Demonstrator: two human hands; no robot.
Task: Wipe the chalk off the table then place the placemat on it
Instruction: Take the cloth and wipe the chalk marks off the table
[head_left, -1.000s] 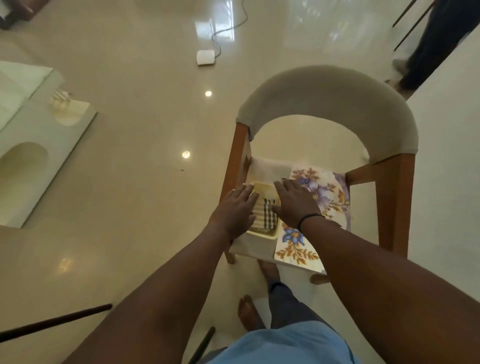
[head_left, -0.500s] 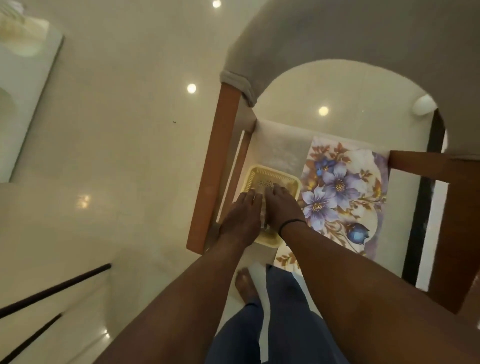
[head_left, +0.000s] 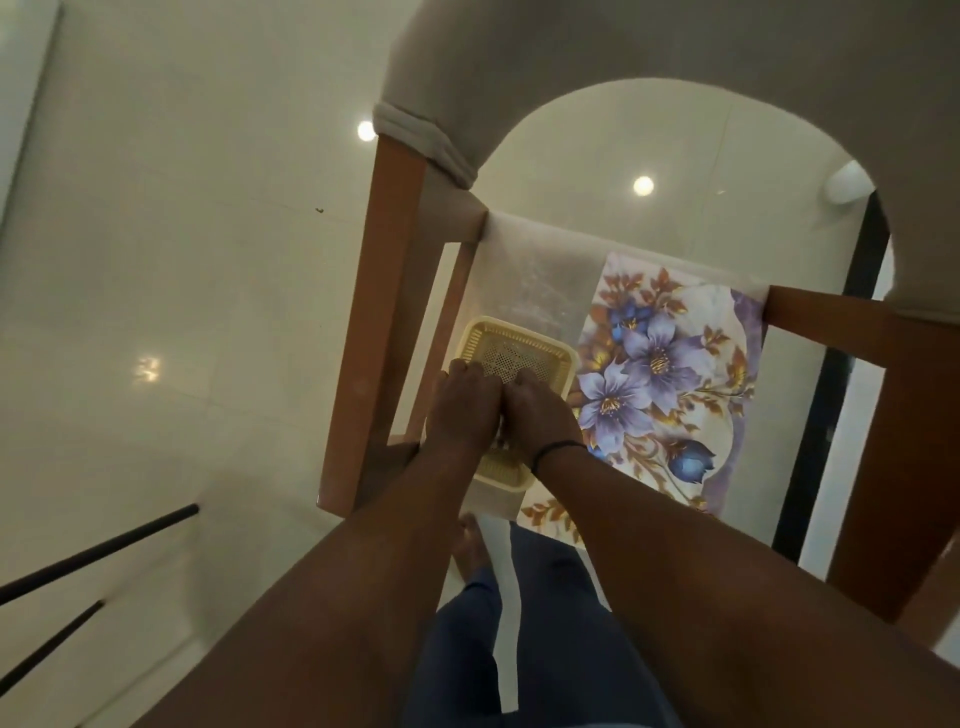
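Both hands have slid a little deeper into the basket since half a second ago, and my view has closed in on the chair so its curved back fills the top of the frame.

I see the left hand (head_left: 460, 410) and right hand (head_left: 540, 421) side by side, touching each other, both reaching into the yellow basket (head_left: 511, 353) that sits on the chair seat (head_left: 524, 270) near its left edge. Their fingers are bent down inside the basket, over whatever lies in its near half; I cannot tell if either grip has closed on anything, since the backs of the hands hide the fingertips and the contents. A dark band (head_left: 558, 448) circles the right wrist.

The placemat (head_left: 670, 374), printed with purple and blue flowers, lies flat on the right half of the seat, just beside the basket, its near end running past the seat's front edge. The seat between basket and chair back shows faint pale smears.

Below the arms I see blue trousers (head_left: 545, 623) and a bare foot (head_left: 470, 545) on the glossy floor (head_left: 182, 260).
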